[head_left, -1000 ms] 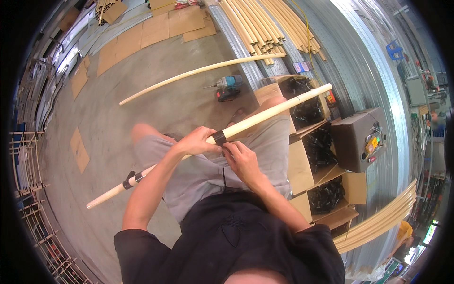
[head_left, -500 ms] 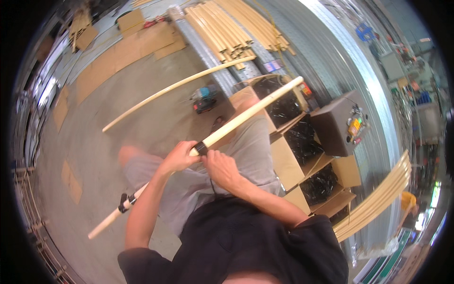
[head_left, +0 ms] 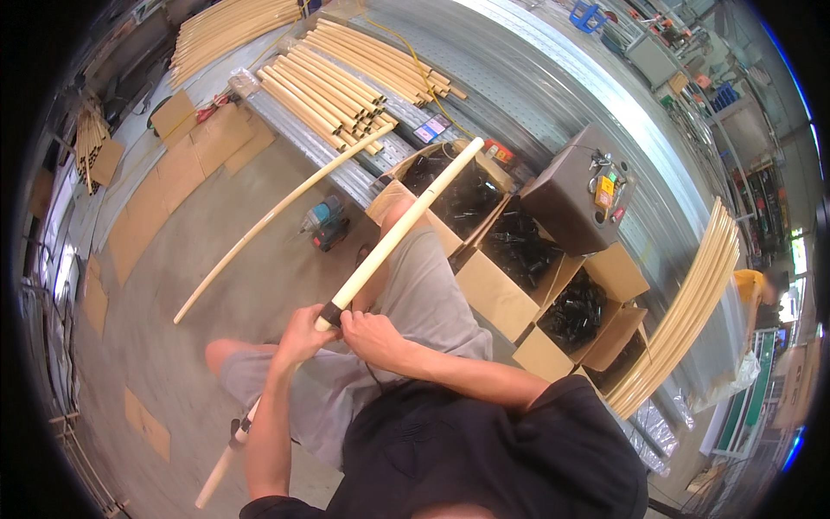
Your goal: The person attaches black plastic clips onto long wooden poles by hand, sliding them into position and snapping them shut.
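A long cream-coloured pipe slants across my lap from the lower left to the upper right. A black pipe joint sits around it near my hands. Lower down the pipe is another black joint. My left hand is closed around the pipe just below the upper joint. Beside it, my right hand has its fingers curled against that joint, fingertips partly hidden. Another cream pipe leans from the floor onto the metal rack ahead of me.
Cardboard boxes with black fittings stand at my right. A teal cordless drill rests on the floor. Stacked pipes lie on the rack; more pipes lean at the right. A brown box carries small tools.
The view has swung to the right, so the scene sits further left. The pipe now points more steeply upward. Both hands stay at the same black joint.
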Demonstrator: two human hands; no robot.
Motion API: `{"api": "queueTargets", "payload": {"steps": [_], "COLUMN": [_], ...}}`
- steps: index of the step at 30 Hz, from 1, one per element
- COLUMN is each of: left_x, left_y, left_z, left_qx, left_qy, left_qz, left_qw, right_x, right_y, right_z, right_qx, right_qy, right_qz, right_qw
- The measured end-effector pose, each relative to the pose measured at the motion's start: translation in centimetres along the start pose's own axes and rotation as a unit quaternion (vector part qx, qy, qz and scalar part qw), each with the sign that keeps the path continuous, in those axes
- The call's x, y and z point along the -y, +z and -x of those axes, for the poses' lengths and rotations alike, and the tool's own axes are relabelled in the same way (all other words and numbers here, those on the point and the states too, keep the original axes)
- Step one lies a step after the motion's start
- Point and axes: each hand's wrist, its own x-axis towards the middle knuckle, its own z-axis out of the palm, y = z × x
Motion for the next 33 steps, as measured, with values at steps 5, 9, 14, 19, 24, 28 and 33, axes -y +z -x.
{"api": "queueTargets", "payload": {"steps": [5, 9, 14, 19, 24, 28, 33], "left_x": [1.9, 2.7, 1.0, 2.8, 2.4, 1.6, 1.3], "left_y": [0.5, 0.4, 0.3, 0.6, 0.8, 0.6, 0.5], "left_z": [-0.4, -0.6, -0.4, -0.9, -0.9, -0.7, -1.0], "left_qx": [-0.02, -0.016, -0.021, -0.021, -0.011, -0.002, 0.025], "left_qy": [0.016, 0.011, 0.002, 0.012, 0.014, 0.016, 0.009], "left_qz": [0.008, 0.013, -0.009, 0.024, 0.056, 0.045, 0.037], "left_qw": [1.0, 1.0, 1.0, 0.999, 0.998, 0.999, 0.999], "right_x": [-0.3, 0.5, -0.2, 0.3, 0.1, 1.0, 0.6], "right_y": [-0.2, 0.9, 1.0, 1.7, 1.9, 2.1, 3.1], "right_z": [-0.4, 0.5, -0.3, 0.3, -0.7, 0.1, -0.6], "right_qx": [0.028, -0.075, 0.042, -0.083, 0.014, -0.113, -0.043], "right_qy": [0.005, 0.019, 0.031, 0.02, 0.03, 0.056, 0.037], "right_qz": [-0.036, -0.012, -0.03, -0.002, -0.002, 0.06, 0.063], "right_qw": [0.999, 0.997, 0.998, 0.996, 0.999, 0.99, 0.996]}}
